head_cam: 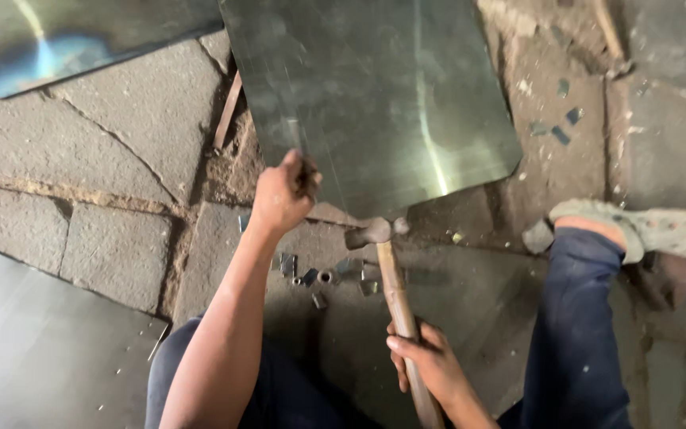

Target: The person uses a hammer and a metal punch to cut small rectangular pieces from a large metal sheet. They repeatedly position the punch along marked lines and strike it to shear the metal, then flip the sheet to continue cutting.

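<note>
My left hand (281,193) is closed around a thin dark metal tool (298,145), a chisel or punch, held against the near edge of a large shiny metal sheet (375,95). My right hand (429,359) grips the wooden handle of a hammer (395,290). The hammer's steel head (373,231) rests just below the sheet's near edge, to the right of my left hand. Several small cut metal scraps (323,276) lie on the stone floor between my arms.
Another metal sheet (41,349) lies at the lower left and one more (57,36) at the top left. The floor is rough stone slabs (113,127) with dirt-filled joints. My right foot in a worn sandal (653,230) rests at the right. A rusty bar (228,111) lies by the sheet's left edge.
</note>
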